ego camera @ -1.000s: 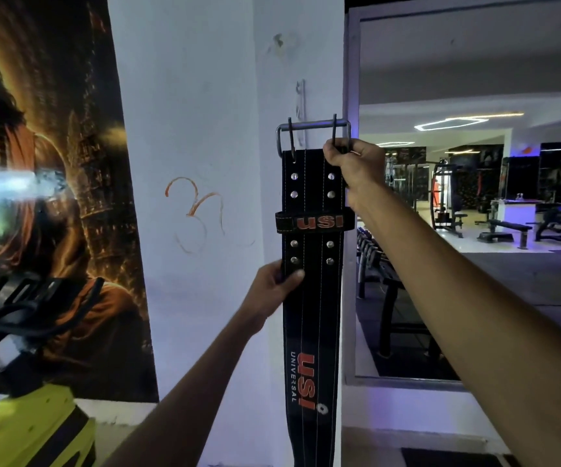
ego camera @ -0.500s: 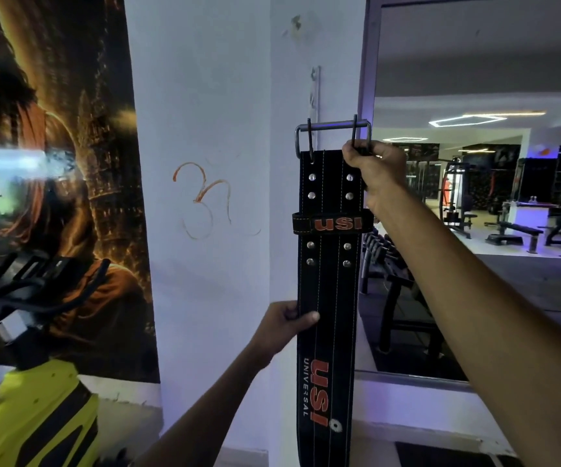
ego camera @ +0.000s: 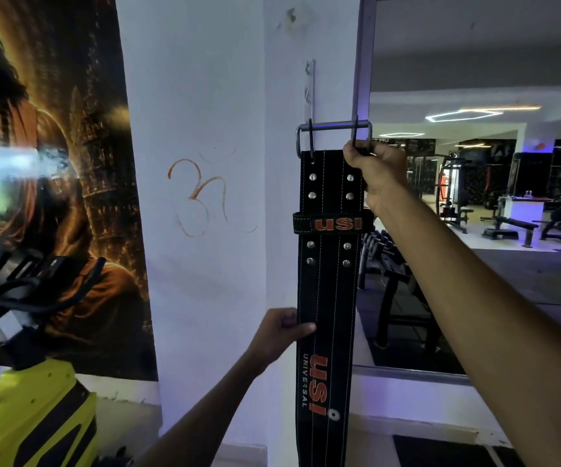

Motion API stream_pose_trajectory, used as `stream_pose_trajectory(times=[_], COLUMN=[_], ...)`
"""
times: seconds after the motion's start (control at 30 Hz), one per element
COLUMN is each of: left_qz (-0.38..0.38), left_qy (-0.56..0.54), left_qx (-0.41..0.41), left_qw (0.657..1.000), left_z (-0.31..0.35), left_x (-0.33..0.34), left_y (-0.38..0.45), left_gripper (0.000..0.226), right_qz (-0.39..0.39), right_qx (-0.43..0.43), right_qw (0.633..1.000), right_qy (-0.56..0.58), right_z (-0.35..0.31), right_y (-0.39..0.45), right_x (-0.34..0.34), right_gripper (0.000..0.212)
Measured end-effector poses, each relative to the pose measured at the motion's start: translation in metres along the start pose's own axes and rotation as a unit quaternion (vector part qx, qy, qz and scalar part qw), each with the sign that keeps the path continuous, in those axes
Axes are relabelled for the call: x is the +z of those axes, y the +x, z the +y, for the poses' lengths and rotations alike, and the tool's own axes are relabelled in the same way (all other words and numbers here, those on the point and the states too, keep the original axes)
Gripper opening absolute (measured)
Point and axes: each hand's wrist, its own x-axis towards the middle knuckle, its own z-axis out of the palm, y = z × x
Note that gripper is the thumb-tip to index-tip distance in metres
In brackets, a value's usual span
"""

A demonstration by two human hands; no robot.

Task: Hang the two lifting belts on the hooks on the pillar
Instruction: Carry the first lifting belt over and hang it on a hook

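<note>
A black lifting belt [ego camera: 328,288] with orange "USI" lettering hangs straight down in front of the white pillar [ego camera: 205,230]. Its steel double-prong buckle [ego camera: 333,128] is at the top. My right hand [ego camera: 375,171] grips the belt's upper right corner just under the buckle. My left hand [ego camera: 281,333] pinches the belt's left edge lower down. A pale metal hook strip [ego camera: 309,87] is fixed to the pillar directly above the buckle, with a small gap between them. Only one belt is visible.
A large dark poster [ego camera: 53,163] covers the wall to the left. A yellow and black exercise bike [ego camera: 30,382] stands at the lower left. A big framed mirror [ego camera: 474,197] to the right reflects dumbbell racks, benches and machines.
The view has shifted so the pillar, belt and hands sit further right. My left hand has slid down the belt's edge. The right hand keeps its grip near the buckle.
</note>
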Motion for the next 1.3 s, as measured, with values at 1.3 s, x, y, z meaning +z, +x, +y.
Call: stream_pose_trajectory(times=[1.3], left_qz=[0.26], left_qy=[0.099], left_qx=[0.276], left_qw=[0.92], left_z=[0.222], left_x=[-0.009], left_y=[0.081], left_gripper=[0.011], right_qz=[-0.108], right_qx=[-0.161], right_qw=[0.975], right_qy=[-0.104], right_z=[0.005], right_y=[-0.019], right_x=[-0.029], right_gripper=[0.018])
